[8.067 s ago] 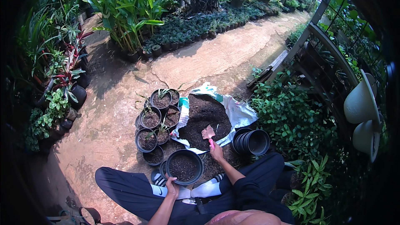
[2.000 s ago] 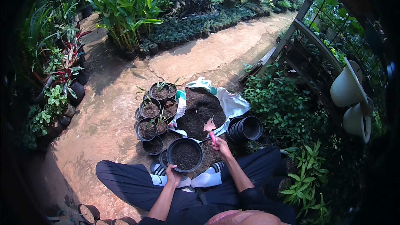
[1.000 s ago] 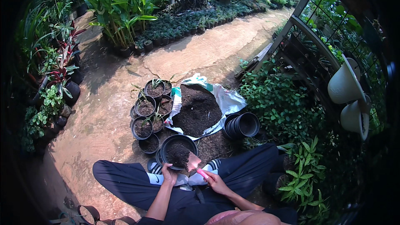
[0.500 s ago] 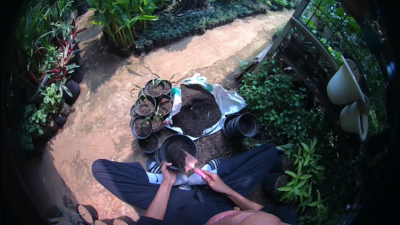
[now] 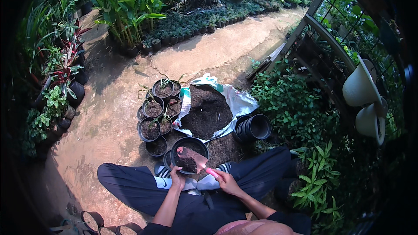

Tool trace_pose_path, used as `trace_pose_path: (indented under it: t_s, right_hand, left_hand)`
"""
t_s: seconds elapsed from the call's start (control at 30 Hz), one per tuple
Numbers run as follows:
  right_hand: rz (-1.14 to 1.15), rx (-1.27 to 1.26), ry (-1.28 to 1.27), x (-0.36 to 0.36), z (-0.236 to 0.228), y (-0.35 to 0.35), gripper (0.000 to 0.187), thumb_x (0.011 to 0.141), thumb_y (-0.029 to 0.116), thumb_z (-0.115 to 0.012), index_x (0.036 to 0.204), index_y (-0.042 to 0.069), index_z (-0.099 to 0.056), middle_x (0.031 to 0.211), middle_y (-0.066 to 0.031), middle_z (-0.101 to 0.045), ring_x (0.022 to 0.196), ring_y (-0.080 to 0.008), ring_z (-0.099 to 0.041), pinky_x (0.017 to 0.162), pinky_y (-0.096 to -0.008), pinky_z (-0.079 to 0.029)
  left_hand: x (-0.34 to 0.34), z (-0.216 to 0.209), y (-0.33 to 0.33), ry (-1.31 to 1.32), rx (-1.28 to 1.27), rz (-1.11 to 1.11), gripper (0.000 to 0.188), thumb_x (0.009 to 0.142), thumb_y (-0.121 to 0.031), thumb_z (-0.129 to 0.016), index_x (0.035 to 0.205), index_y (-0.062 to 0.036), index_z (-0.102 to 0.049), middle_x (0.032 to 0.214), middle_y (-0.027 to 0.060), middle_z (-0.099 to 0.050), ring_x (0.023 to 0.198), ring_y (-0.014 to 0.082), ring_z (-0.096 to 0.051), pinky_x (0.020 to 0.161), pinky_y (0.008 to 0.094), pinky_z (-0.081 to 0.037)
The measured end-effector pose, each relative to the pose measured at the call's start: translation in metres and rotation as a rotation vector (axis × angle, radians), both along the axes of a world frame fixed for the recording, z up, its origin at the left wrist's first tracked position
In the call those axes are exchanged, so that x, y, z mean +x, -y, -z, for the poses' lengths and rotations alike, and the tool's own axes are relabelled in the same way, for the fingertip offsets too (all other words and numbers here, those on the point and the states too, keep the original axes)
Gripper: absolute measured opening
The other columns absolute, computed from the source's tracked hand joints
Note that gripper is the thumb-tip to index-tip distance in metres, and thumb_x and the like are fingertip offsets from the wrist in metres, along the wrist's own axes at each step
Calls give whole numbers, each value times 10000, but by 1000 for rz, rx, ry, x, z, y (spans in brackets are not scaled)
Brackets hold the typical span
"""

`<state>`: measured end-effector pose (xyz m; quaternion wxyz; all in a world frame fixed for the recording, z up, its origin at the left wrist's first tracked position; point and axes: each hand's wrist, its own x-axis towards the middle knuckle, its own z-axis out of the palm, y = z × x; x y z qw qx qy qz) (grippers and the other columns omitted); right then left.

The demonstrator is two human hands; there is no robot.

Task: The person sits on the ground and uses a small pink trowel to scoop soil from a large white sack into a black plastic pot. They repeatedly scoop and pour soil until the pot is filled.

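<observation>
Compared with half a second ago, the pinkish trowel (image 5: 201, 162) has moved further to the left: its blade, which was at the right rim, now reaches over the inside of the wide, round black plastic pot (image 5: 191, 142). Its pink handle is held in the person's right grip (image 5: 228, 183), a bare hand with the fingers closed around it. The left grip (image 5: 177, 179), also bare, pinches the near-left edge of the same pot, which is partly filled with dark soil and is located just in front of the crossed legs (image 5: 135, 185) in dark trousers. How much soil is lying on the blade, I cannot tell exactly.

Beyond the pot, a torn white plastic sack (image 5: 239, 100) lies spread open, with a heap of dark soil (image 5: 204, 111) on it. To its left, small black round pots (image 5: 152, 118) with soil stand close together, several with thin green plants. To its right lies a tilted stack of black plastic pots (image 5: 246, 128), near a leafy green bush (image 5: 287, 100).
</observation>
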<state>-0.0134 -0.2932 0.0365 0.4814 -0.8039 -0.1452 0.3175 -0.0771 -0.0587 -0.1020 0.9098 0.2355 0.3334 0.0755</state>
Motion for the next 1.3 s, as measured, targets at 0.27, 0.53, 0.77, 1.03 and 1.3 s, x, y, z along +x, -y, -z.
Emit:
trace_pose_path:
  t_s: [0.27, 0.53, 0.77, 1.03, 1.3]
  right_hand:
    - [96, 160, 342, 7, -4, -12, 369, 978, 108, -555, 1325, -15, -552, 1159, -207, -657, 1056, -294, -654, 903, -361, -486]
    - [478, 698, -245, 30, -11, -17, 361, 1042, 208, -506, 1322, -19, -519, 820, -4, -529, 557, -21, -354, 499, -181, -289]
    - [617, 600, -282, 91, 20, -14, 354, 1037, 306, -525, 1190, -4, -605, 729, 35, -507, 533, -9, -392, 440, -151, -293]
    - [632, 258, -401, 155, 172, -22, 206, 994, 243, -593, 942, 44, -591, 723, -9, -595, 516, -65, -517, 427, -221, -400]
    - [810, -80, -209, 145, 265, -25, 191, 899, 169, -693, 904, 45, -548, 794, -76, -614, 695, -175, -597, 640, -325, -482]
  left_hand:
    - [0, -18, 2, -44, 112, -9, 641, 740, -137, -575, 1366, -191, -445, 1292, 59, -519, 1198, 241, -499, 1029, 430, -400]
    - [-3, -61, -12, 66, -119, -14, 636, 752, -252, -580, 1334, -10, -493, 1320, 145, -566, 1182, 313, -560, 1029, 465, -435]
    - [9, -111, -63, 190, -117, -1, 649, 779, -272, -565, 1358, 4, -465, 1332, 147, -565, 1221, 316, -550, 1075, 483, -417]
    - [-4, -77, -72, 225, -126, -43, 756, 758, -360, -564, 1443, -82, -405, 1432, 149, -477, 1306, 335, -474, 1092, 522, -381]
    - [-3, -65, -72, 162, -107, -20, 832, 722, -406, -569, 1464, -99, -355, 1441, 160, -439, 1312, 343, -444, 1062, 546, -363]
